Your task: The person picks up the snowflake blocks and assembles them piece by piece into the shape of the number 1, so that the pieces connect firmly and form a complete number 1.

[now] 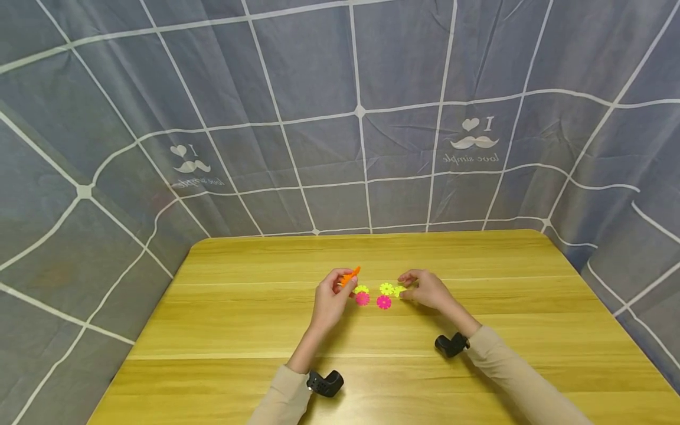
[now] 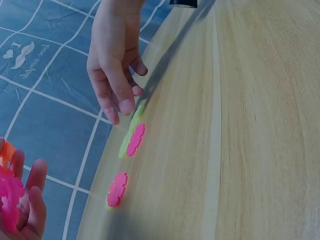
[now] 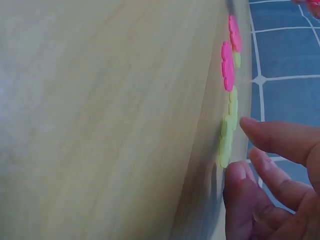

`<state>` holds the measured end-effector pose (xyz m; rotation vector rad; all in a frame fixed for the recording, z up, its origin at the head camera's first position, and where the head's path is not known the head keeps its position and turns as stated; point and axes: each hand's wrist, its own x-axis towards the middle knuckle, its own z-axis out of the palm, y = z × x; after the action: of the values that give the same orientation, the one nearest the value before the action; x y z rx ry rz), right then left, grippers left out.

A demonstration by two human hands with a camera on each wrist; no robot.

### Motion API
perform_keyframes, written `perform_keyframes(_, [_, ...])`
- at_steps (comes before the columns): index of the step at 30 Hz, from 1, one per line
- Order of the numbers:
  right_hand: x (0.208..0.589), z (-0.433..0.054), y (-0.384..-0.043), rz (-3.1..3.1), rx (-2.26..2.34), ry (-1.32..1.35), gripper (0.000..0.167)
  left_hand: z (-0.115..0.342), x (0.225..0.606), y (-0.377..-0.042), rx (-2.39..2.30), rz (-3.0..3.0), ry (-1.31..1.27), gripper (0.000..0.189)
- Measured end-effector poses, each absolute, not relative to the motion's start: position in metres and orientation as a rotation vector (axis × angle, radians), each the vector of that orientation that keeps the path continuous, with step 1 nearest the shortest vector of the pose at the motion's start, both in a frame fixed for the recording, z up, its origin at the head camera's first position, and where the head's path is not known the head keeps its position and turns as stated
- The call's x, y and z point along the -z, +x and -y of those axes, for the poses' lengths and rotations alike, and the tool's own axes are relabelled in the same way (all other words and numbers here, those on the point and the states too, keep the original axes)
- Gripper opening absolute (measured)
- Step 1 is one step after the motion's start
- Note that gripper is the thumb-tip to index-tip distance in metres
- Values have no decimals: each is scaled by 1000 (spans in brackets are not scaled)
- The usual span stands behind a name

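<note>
My left hand (image 1: 330,298) holds orange flower-shaped discs (image 1: 349,276) above the table. A pink disc (image 2: 10,195) also shows in that hand in the left wrist view. My right hand (image 1: 427,289) hovers by the rightmost yellow flower-shaped disc (image 1: 398,291), fingers loosely bent and spread. In the right wrist view its thumb (image 3: 239,185) comes close to the end of a yellow disc (image 3: 226,142); whether it touches, I cannot tell. Between the hands lie a second yellow disc (image 1: 386,288), a pink disc (image 1: 383,302), and another pink disc (image 1: 362,298) partly over a yellow one (image 1: 362,289).
The wood-grain table (image 1: 255,336) reaches back to a grey-blue curtain (image 1: 319,147) with white grid lines. Each wrist wears a black camera, one on the left (image 1: 326,383) and one on the right (image 1: 450,345).
</note>
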<state>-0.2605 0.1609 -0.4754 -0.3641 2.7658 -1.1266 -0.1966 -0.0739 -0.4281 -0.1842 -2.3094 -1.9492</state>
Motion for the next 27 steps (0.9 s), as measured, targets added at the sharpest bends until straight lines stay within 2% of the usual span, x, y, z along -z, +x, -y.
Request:
perform_keyframes(13, [472, -157, -260, -2828, 882, -321, 29, 74, 424, -194, 1898, 2316, -190, 20])
perform_keyframes(19, [474, -159, -259, -2813, 988, -332, 28, 74, 423, -193, 1877, 2344, -183, 19])
perform_keyframes(27, [474, -160, -259, -2723, 1192, -366, 16, 74, 424, -193, 1897, 2354, -174, 17])
